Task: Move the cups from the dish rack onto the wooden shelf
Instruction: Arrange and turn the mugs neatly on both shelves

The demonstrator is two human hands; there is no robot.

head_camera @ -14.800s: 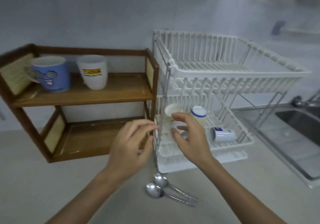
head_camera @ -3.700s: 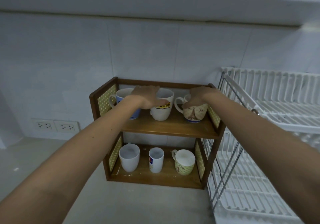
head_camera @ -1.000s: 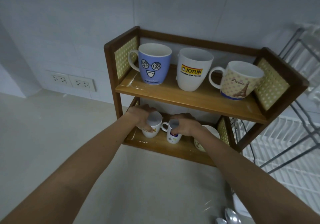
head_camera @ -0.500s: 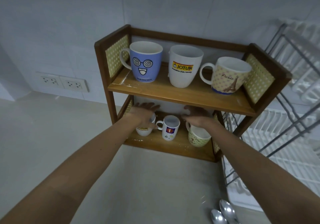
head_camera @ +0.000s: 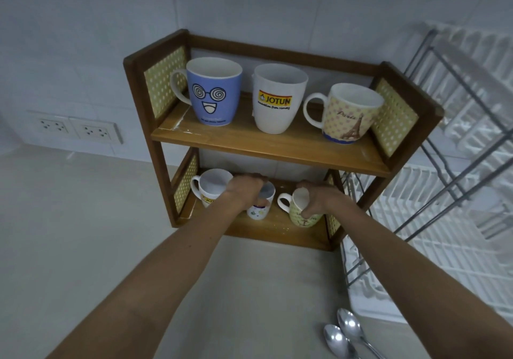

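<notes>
On the lower board of the wooden shelf (head_camera: pixel 266 231), at frame centre, a small white cup (head_camera: pixel 259 210) is gripped at the rim by the left hand (head_camera: pixel 245 192) and a green mug (head_camera: pixel 301 214) by the right hand (head_camera: pixel 319 200). Both are judged rigid, glazed, breakable — best held by body or handle. Little headroom is left under the upper board — side panels stand close.

Home kitchen counter, white tiled wall with two power sockets (head_camera: pixel 79 129), small wooden shelf (head_camera: pixel 266 147) holding printed mugs on two tiers, white two-tier dish rack (head_camera: pixel 449 170) just beside it, two spoons (head_camera: pixel 345 333) lying on the pale countertop (head_camera: pixel 83 233)
</notes>
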